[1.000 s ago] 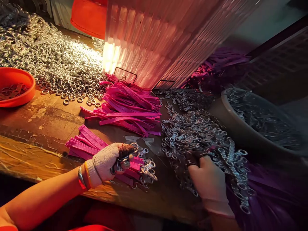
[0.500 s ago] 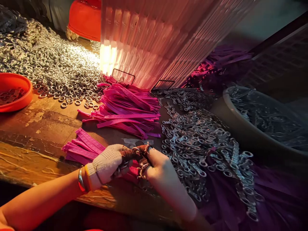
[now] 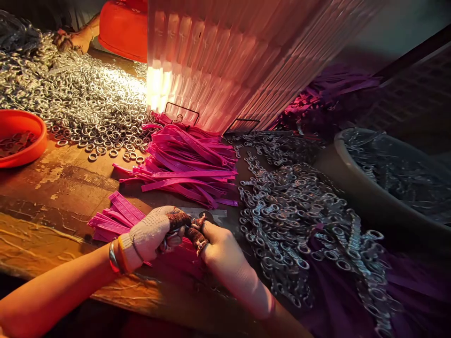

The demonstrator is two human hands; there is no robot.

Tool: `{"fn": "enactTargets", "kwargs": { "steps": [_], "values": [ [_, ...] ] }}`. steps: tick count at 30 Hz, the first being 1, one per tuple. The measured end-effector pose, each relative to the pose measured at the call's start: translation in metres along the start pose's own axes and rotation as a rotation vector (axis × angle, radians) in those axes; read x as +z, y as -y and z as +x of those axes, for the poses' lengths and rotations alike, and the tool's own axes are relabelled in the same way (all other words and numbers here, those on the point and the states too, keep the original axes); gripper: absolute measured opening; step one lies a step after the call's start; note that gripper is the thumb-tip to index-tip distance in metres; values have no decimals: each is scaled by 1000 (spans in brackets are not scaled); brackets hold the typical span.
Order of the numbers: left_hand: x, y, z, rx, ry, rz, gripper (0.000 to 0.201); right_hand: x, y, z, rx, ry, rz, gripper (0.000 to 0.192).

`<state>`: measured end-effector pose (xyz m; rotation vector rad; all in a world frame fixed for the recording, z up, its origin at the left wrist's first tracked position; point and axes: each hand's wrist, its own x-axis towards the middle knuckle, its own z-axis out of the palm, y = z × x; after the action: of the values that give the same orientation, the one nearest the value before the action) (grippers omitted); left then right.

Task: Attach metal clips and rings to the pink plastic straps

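My left hand (image 3: 150,232), in a dotted white glove with brown finger covers, is curled closed over the wooden table. Shiny metal rings (image 3: 164,244) show under its bent fingers. My right hand (image 3: 220,244), gloved too, has its covered fingertips pinched against those of the left; what they grip there is too small and dark to tell. Beneath both hands lies a small bundle of magenta straps (image 3: 118,218), partly hidden by the left glove. Just beyond is a larger pile of magenta straps (image 3: 190,162). Linked metal pieces with ring ends (image 3: 282,211) are heaped right of my right hand.
Loose metal rings (image 3: 88,103) form a big heap at back left, where another person's hand (image 3: 79,41) reaches in. An orange bowl (image 3: 38,150) stands at left, a red lamp shade (image 3: 123,33) above. A corrugated panel (image 3: 218,61) rises behind; a large tub (image 3: 340,150) sits right.
Both my hands have shifted slightly left, still together at the fingertips. Another person's hand has come into view over the ring heap at the upper left.
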<state>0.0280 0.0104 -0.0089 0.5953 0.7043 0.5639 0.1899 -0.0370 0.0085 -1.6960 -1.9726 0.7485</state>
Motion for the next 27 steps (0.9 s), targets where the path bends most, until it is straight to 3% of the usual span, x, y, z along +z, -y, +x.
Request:
{"fn": "enactTargets", "kwargs": {
  "steps": [3, 5, 9, 12, 16, 20, 27],
  "values": [
    [-5, -12, 4, -58, -46, -252, 7, -16, -5, 34, -72, -98, -157, 22],
    [-11, -19, 5, -36, -99, -395, 8, -27, -8, 66, -169, -158, -322, 25],
    [-21, -21, 3, -44, -129, -517, 11, -31, -16, 117, -225, 10, -603, 23],
    [-25, -14, 4, -42, -116, -499, 4, -26, -21, 130, -209, 74, -661, 23],
    [-33, -10, 8, 1, -141, -370, 11, -28, -17, 120, -205, 51, -674, 22],
    [-41, -12, 6, 90, -145, -286, 15, -30, 0, 82, -277, 61, -364, 12],
    [-32, -22, -2, 125, -118, -453, 6, -8, 12, 12, -165, 199, -22, 18]
  ]
}}
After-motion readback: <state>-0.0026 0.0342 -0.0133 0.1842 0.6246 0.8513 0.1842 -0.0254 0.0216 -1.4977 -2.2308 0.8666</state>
